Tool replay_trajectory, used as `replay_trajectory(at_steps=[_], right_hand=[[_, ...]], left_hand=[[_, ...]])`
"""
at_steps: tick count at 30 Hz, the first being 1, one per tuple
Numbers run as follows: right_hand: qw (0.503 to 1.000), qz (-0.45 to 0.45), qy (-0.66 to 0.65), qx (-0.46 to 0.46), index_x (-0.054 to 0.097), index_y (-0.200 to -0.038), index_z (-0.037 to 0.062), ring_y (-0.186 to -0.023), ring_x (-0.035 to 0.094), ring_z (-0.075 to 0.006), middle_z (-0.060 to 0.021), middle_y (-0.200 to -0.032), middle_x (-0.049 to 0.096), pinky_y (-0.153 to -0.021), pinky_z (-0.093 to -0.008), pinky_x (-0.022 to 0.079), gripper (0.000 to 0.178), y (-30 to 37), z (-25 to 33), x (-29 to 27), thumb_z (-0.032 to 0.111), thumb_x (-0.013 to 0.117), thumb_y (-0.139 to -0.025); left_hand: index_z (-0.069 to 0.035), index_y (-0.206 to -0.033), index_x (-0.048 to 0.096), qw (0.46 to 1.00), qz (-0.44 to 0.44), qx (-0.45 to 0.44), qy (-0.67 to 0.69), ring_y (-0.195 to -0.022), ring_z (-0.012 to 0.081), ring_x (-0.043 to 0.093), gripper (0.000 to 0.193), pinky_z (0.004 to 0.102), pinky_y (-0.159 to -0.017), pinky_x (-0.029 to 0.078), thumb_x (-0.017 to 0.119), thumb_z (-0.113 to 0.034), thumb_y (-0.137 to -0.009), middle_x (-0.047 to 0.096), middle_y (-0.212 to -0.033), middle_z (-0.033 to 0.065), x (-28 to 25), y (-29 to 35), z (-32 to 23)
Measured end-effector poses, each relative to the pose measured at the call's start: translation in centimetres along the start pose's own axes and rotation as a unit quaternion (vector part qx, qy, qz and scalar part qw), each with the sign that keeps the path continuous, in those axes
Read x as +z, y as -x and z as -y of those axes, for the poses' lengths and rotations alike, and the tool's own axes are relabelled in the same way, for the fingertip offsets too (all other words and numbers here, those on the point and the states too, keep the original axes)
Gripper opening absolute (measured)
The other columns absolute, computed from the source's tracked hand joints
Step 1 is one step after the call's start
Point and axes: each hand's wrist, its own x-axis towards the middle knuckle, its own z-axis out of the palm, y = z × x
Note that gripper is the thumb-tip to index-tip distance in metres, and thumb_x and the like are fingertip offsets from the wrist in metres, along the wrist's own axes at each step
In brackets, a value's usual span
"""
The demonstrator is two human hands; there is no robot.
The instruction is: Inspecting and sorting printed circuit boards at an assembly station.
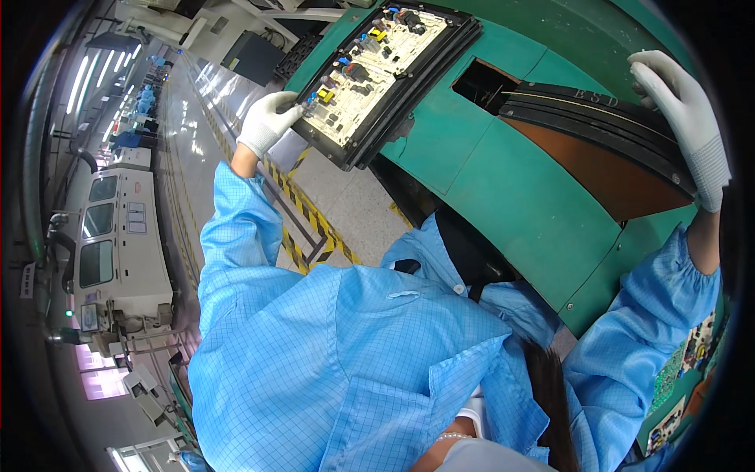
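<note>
A black tray [417,91] bearing cream circuit boards [351,122] lies slantwise across the left end of the green counter [519,169], its near left corner reaching out past the counter's edge above the floor. Blue, yellow, black and dark red components stand on the boards. The left hand [270,123], in a white glove, is clamped on the tray's left edge, thumb and fingers close together there. Right of the tray a dark rectangular opening [481,85] is cut in the counter, and from it a long black frame [602,118] with a brown panel [586,165] runs toward the counter's right end. The white-gloved right hand [678,106] is at that frame's right end, fingers bent; whether they grip anything cannot be told. Both sleeves belong to a blue checked coat [291,354]. More circuit boards [670,421] show beyond the right sleeve. Past the counter's left end, yellow-and-black tape [321,224] marks the pale floor [354,200], with a white machine [126,220] farther left.
</note>
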Motion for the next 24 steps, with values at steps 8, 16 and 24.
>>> replay_trajectory(at_steps=[8,16,24], right_hand=[[1.0,0.0,-0.022,0.007,0.06,-0.122,0.001,-0.095,0.059,-0.0119,-0.0056,-0.1,0.061,-0.085,-0.026,0.048,0.041,0.1,-0.1,-0.1,0.036,0.055,-0.101],[1.0,-0.007,-0.019,0.004,0.061,-0.121,0.0011,-0.095,0.06,-0.0121,-0.0057,-0.102,0.062,-0.084,-0.0263,0.049,0.04,0.2,0.2,0.0,0.035,0.056,-0.101],[1.0,-0.016,-0.01,0.003,0.062,-0.117,0.0008,-0.09,0.06,-0.0128,-0.006,-0.098,0.062,-0.082,-0.0263,0.049,0.038,0.6,1.3,-0.1,0.035,0.056,-0.1]], left_hand=[[0.001,-0.097,0.074,0.995,0.025,-0.041,-0.089,-0.081,0.0232,0.071,0.034,0.0326,-0.077,0.053,0.069,-0.029,-0.082,0.073,-0.088,0.0153,-0.9,-2.8,-1.8],[0.001,-0.11,0.071,0.998,0.052,-0.032,-0.004,-0.086,0.0235,0.069,0.052,0.0328,-0.081,0.052,0.07,-0.046,-0.087,0.073,-0.098,0.0146,1.1,-10.2,-2.5],[-0.002,-0.106,0.074,0.991,0.087,-0.027,-0.099,-0.091,0.0313,0.069,0.047,0.0361,-0.085,0.051,0.068,-0.045,-0.088,0.073,-0.098,0.0186,2.0,-12.9,-2.1]])
